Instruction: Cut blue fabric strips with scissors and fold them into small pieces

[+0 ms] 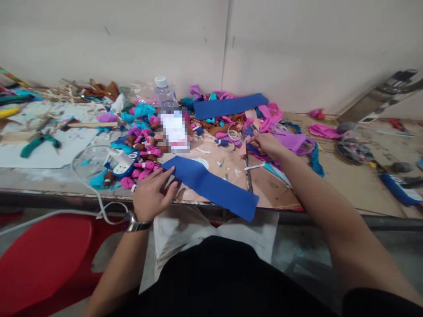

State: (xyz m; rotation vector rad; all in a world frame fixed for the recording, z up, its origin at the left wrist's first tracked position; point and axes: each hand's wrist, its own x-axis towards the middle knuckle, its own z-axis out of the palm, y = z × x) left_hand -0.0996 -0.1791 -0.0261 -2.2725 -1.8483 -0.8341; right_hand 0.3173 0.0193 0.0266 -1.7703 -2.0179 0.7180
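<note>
A blue strip (211, 182), perhaps crepe paper or cloth, lies slanting across the front of the table, its right end reaching over the edge. My left hand (153, 196), with a watch on the wrist, rests at the strip's left end. Its fingertips touch the strip, and thumb and fingers are apart. Farther back, my right hand (262, 143) is closed among pink, purple and blue scraps; whatever is in its fingers is too small to make out. Another blue strip (231, 105) lies on the pile by the wall. Pink and brown tied bundles (145, 154) lie beyond my left hand.
Around the middle are a clear bottle (165, 93), a blurred-out phone-like screen (174, 131) and a white cable (95, 189). Green-handled pliers (38, 144) lie at left, a grey ball-like bundle (353, 143) at right. A red stool (46, 259) stands below left.
</note>
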